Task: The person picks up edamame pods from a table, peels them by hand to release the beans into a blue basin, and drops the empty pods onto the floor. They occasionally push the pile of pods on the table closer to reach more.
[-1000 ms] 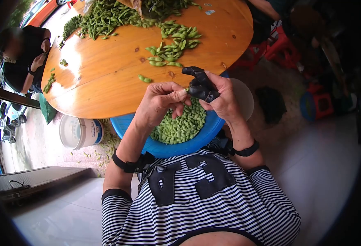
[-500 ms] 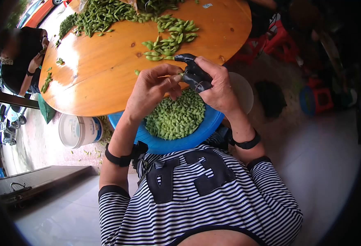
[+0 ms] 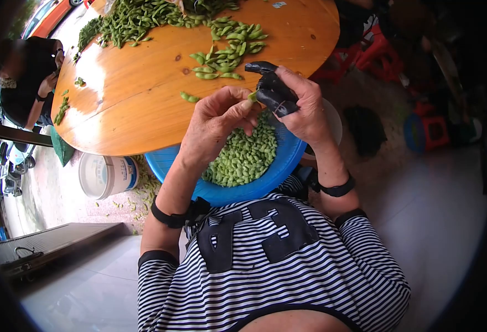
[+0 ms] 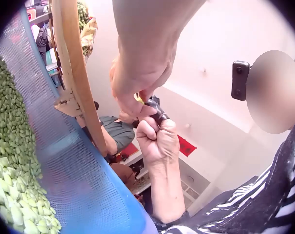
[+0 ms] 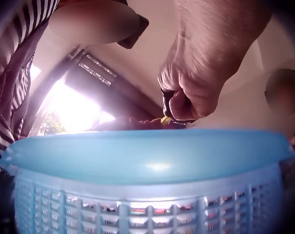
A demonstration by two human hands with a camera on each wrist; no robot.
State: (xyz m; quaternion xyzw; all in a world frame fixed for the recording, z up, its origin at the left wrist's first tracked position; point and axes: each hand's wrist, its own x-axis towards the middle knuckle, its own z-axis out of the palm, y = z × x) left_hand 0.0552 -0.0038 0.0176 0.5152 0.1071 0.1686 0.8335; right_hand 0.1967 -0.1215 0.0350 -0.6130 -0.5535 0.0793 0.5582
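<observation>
My left hand (image 3: pixel 213 119) pinches a green edamame pod (image 3: pixel 253 96) between thumb and forefinger, above the basket. From the other side my right hand (image 3: pixel 307 105) grips the same pod, its thumb and forefinger wrapped in black coverings (image 3: pixel 276 98). In the left wrist view the pod (image 4: pixel 139 98) shows as a small yellow-green piece where the two hands meet. Below them, a blue plastic basket (image 3: pixel 213 197) holds a heap of shelled green beans (image 3: pixel 242 157). The right wrist view has the basket's rim (image 5: pixel 152 151) in front of the hands.
Loose pods (image 3: pixel 229 47) and a large pile of pods (image 3: pixel 138 22) lie on the wooden table (image 3: pixel 144 94). One single pod (image 3: pixel 189 97) is near my left hand. A white bucket (image 3: pixel 97 177) stands on the floor at left. Another person (image 3: pixel 30 72) sits at the table's far left.
Both hands first came slightly up and left, then shifted back right, still together. More of the green pod shows between the fingers now.
</observation>
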